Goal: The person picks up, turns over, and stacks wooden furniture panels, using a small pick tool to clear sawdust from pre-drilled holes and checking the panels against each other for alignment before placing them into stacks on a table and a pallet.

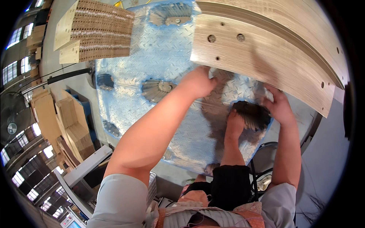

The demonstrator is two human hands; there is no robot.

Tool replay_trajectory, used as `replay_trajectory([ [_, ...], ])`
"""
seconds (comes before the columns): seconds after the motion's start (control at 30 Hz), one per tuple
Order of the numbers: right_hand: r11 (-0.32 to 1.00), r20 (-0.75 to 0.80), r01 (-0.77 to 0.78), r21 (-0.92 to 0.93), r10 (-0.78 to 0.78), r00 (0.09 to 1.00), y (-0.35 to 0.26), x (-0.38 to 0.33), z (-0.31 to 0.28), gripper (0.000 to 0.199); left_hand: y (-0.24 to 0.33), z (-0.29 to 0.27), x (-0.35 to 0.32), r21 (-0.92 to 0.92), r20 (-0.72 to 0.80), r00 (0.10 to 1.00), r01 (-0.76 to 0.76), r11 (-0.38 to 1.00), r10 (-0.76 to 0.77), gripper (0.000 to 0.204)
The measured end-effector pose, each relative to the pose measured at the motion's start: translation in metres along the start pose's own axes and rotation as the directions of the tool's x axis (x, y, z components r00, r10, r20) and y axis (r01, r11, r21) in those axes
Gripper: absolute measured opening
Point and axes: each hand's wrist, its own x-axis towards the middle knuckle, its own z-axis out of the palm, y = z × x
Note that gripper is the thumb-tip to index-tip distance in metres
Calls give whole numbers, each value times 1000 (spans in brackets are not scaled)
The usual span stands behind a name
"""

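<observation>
Wood-grain panel point(262, 53), pale, drilled holes, curved dark strip, both hands point(197, 81) point(279, 106) gripping its near edge

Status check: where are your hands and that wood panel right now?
Left hand and right hand both grip the near edge of the wood panel. Panel over the steel platform. Bare foot beneath the edge.

Both bare forearms reach forward from short grey sleeves, the left hand point(197, 81) curled with knuckles up and the right hand point(279, 106) likewise bent, fingers apparently gripping, though their tips are hidden from view.
</observation>
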Motion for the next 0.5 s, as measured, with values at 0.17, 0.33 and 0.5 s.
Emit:
replay_trajectory([
  [0.17,993,185,-120,5,117,976,-26,8,11,36,-3,-14,-4,-96,26,999,-22,995,25,44],
  [0.33,957,98,-192,217,174,980,-30,6,12,32,-32,-11,2,-276,-64,998,-12,961,-6,29],
  [0.5,728,-147,-198,656,380,913,31,-46,-16,16,-17,-31,-9,-789,-154,941,66,611,-300,37],
])
